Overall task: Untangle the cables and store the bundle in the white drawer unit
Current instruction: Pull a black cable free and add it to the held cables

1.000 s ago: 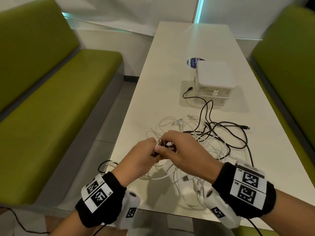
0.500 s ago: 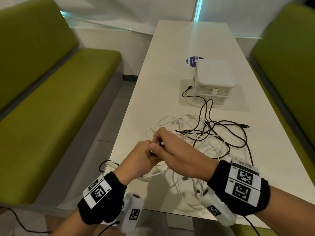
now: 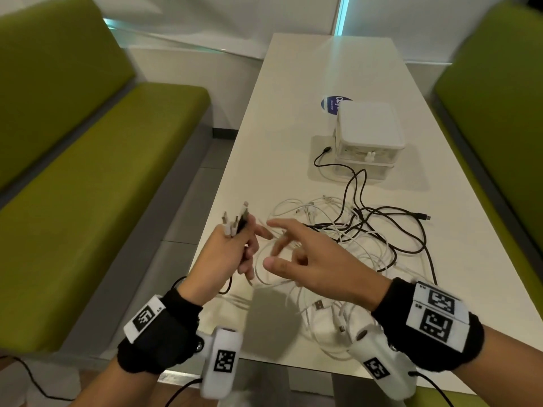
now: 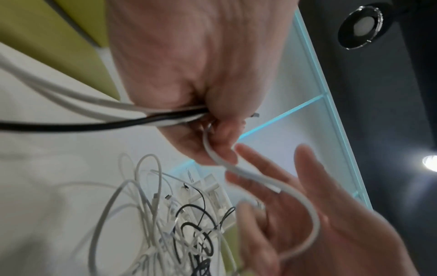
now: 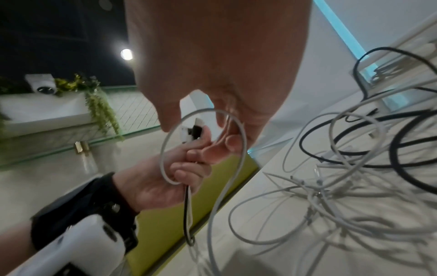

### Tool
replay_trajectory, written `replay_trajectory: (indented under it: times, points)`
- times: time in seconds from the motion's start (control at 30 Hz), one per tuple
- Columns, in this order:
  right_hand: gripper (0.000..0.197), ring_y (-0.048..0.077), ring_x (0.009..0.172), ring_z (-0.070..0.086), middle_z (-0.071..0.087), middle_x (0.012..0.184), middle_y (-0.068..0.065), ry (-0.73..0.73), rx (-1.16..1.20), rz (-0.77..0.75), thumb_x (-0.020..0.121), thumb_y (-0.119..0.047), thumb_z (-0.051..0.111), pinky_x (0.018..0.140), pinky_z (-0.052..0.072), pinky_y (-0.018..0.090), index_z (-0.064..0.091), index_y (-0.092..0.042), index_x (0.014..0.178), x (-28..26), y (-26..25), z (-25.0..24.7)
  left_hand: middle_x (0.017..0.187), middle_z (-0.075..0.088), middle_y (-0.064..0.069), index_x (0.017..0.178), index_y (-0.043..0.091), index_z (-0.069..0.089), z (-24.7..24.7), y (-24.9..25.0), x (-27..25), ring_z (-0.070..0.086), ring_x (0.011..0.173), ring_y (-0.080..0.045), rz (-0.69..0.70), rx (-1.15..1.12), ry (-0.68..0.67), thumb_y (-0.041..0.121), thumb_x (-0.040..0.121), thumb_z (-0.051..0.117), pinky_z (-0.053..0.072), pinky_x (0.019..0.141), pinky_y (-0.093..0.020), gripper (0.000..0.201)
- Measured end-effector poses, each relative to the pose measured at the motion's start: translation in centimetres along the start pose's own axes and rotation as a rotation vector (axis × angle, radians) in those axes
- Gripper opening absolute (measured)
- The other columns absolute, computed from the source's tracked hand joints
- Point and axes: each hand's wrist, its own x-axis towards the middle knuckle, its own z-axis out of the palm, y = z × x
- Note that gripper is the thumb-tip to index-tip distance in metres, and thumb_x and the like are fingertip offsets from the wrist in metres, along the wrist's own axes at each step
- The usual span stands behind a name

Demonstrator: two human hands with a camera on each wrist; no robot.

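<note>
The left hand (image 3: 226,254) is fisted around a gathered bunch of white and black cable ends (image 3: 236,221), their plugs sticking up out of the fist toward twelve o'clock. Just beside it, at its three o'clock, the right hand (image 3: 311,259) hovers with fingers spread and loosely bent, holding nothing firmly; in the wrist views a loop of thin white cable (image 5: 203,147) drapes across its fingers (image 4: 281,188) and runs back into the left fist.

Beyond the hands, at one o'clock, the tangled heap of white and black charging cables (image 3: 352,239) lies on the white tabletop (image 3: 293,127). Further out at one o'clock stands the small white plastic drawer unit (image 3: 368,136), both drawers closed, a black plug resting at its nine o'clock.

The likely trouble: pulling the held ends while loops remain crossed in the heap could cinch a knot tighter, or drag the light drawer unit, since one black lead lies against it. Plugs may also slip from the crowded fist.
</note>
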Motion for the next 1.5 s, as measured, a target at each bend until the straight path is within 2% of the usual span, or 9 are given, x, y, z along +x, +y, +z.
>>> replay_trajectory:
  times: [0.17,0.33,0.6,0.8,1.0,1.17,1.33,1.4,1.5]
  points:
    - [0.025,0.008,0.050,0.044,0.048,0.052,-0.008,-0.163,-0.242,-0.010,0.090,-0.047,0.063,0.053,0.034,0.022,0.070,-0.024,0.083,-0.3,0.9,-2.1,0.055,0.031,-0.002,0.089,0.002,0.062,-2.1,1.8,0.2,0.019,0.037,-0.008,0.059,-0.194,0.068,0.038,0.100,0.039,0.012,0.040,-0.026,0.044]
    - [0.021,0.020,0.058,0.056,0.066,0.065,0.004,-0.020,-0.213,-0.056,0.092,-0.028,0.064,0.058,0.044,0.035,0.069,-0.022,0.072,1.4,0.6,-3.3,0.074,0.069,0.009,0.083,0.023,0.071,0.2,1.5,0.8,0.062,0.073,-0.007,0.250,0.473,-0.026,0.011,0.093,0.055,0.046,0.070,-0.031,0.022]
    - [0.038,0.006,0.048,0.041,0.047,0.053,-0.009,-0.069,-0.211,-0.030,0.086,-0.048,0.067,0.054,0.036,0.025,0.062,-0.015,0.069,0.9,1.7,-4.5,0.051,0.056,0.022,0.068,0.031,0.070,0.6,2.1,-0.3,0.050,0.052,0.001,0.242,0.742,-0.166,0.030,0.085,0.059,0.035,0.056,-0.019,0.021]
    - [0.043,0.008,0.046,0.036,0.041,0.051,-0.009,0.007,-0.209,0.057,0.095,-0.047,0.055,0.050,0.033,0.022,0.058,-0.021,0.060,0.7,3.1,-6.8,0.064,0.053,0.014,0.070,0.032,0.065,-5.8,4.1,1.0,0.041,0.055,-0.001,0.255,-0.094,0.414,0.046,0.088,0.064,0.031,0.046,-0.014,0.023]
    - [0.039,0.020,0.045,0.056,0.055,0.046,-0.001,0.062,-0.107,0.082,0.099,-0.039,0.051,0.058,0.047,0.026,0.066,-0.015,0.073,1.1,2.2,-7.9,0.078,0.062,0.000,0.079,0.027,0.064,-6.3,1.4,2.2,0.049,0.062,-0.013,0.211,0.552,0.503,0.025,0.100,0.050,0.038,0.057,-0.031,0.025]
    - [0.029,0.011,0.064,0.069,0.068,0.066,0.002,0.130,-0.222,0.033,0.099,-0.033,0.054,0.067,0.054,0.032,0.073,-0.017,0.084,1.5,1.8,-7.2,0.110,0.061,-0.003,0.116,0.019,0.063,-2.6,1.7,1.1,0.056,0.088,-0.013,0.536,0.795,0.612,0.004,0.095,0.049,0.044,0.069,-0.031,0.030]
    - [0.023,-0.003,0.064,0.056,0.066,0.071,-0.014,-0.112,-0.492,0.013,0.099,-0.022,0.052,0.070,0.042,0.020,0.074,-0.016,0.098,0.3,2.3,-4.3,0.122,0.057,-0.002,0.122,0.013,0.065,0.8,2.5,0.3,0.046,0.094,0.009,0.700,0.850,0.510,-0.014,0.079,0.048,0.045,0.067,-0.014,0.054]
    - [0.021,0.002,0.075,0.062,0.073,0.084,-0.008,-0.111,-0.483,0.003,0.097,-0.019,0.054,0.072,0.042,0.017,0.075,-0.016,0.100,-0.1,2.7,-2.9,0.117,0.061,0.000,0.122,0.014,0.065,1.7,2.1,0.4,0.053,0.092,0.005,0.743,0.807,0.338,-0.009,0.084,0.043,0.049,0.073,-0.016,0.050]
    - [0.024,0.008,0.055,0.053,0.061,0.060,-0.008,0.008,-0.389,0.012,0.096,-0.024,0.058,0.057,0.037,0.020,0.070,-0.018,0.076,-0.3,3.4,-2.2,0.110,0.067,0.003,0.131,0.021,0.059,3.6,0.5,0.2,0.063,0.098,-0.010,0.640,0.703,-0.018,-0.008,0.082,0.045,0.051,0.087,-0.026,0.059]
